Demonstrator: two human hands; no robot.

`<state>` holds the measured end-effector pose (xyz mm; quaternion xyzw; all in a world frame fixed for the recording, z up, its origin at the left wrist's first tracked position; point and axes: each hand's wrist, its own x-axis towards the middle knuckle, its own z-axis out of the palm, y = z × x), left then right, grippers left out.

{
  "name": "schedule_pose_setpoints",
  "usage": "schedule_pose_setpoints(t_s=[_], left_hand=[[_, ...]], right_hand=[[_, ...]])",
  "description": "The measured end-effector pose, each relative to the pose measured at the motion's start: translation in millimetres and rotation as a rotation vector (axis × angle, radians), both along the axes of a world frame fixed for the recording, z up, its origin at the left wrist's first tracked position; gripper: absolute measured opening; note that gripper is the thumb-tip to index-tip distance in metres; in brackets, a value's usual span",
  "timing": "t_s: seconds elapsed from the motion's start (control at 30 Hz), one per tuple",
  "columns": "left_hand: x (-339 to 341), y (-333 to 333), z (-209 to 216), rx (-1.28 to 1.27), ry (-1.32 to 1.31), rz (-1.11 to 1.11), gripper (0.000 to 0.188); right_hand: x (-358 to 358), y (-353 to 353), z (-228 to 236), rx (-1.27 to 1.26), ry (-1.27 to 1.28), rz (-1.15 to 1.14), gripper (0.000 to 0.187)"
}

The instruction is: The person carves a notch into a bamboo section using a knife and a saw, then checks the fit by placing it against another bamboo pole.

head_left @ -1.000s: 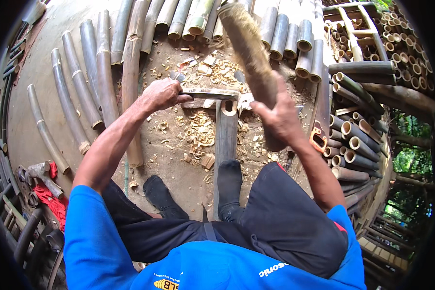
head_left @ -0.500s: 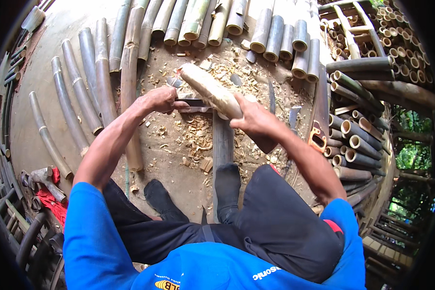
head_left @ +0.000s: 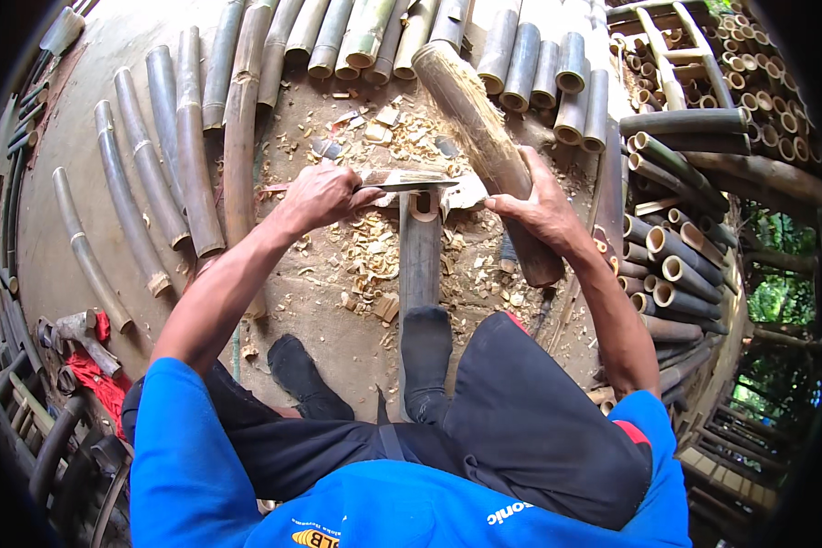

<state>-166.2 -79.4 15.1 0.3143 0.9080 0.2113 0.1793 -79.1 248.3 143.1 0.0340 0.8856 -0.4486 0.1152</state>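
Note:
My left hand (head_left: 324, 194) is closed around the grip of a knife, its blade (head_left: 420, 185) pointing right. My right hand (head_left: 539, 203) grips a thick bamboo tube (head_left: 470, 114) that slants from far centre to near right. Pale, scraped, fibrous patches run along the tube's right side. The blade's tip is close to the tube's left side; I cannot tell whether they touch. Below the blade, an upright-looking bamboo post (head_left: 420, 256) with a hole near its top lies along the ground under my sock-covered foot (head_left: 426, 347).
Wood chips (head_left: 374, 265) are strewn over the ground. Bamboo poles (head_left: 192, 137) lie at the left, with more tubes (head_left: 498, 55) in a row at the far side. Stacked bamboo (head_left: 680, 274) and an orange-handled saw (head_left: 600, 247) are at the right. Red cloth (head_left: 96, 384) lies near left.
My right hand has moved right and the tube has shifted right and away, turning its scraped side. My left hand has moved slightly right with the knife, uncovering the post's hole.

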Motion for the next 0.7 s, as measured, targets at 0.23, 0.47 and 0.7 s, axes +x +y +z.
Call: schedule_pose_setpoints(t_s=[0.23, 0.47, 0.7], left_hand=[[3, 6, 8, -0.121, 0.013, -0.009, 0.052], [-3, 6, 7, -0.098, 0.012, 0.003, 0.048], [-7, 7, 23, -0.109, -0.158, 0.012, 0.056]], right_hand=[[31, -7, -18, 0.112, 0.161, -0.052, 0.085], [52, -2, -48, 0.121, 0.138, -0.013, 0.08], [13, 1, 9, 0.251, -0.115, 0.017, 0.072]])
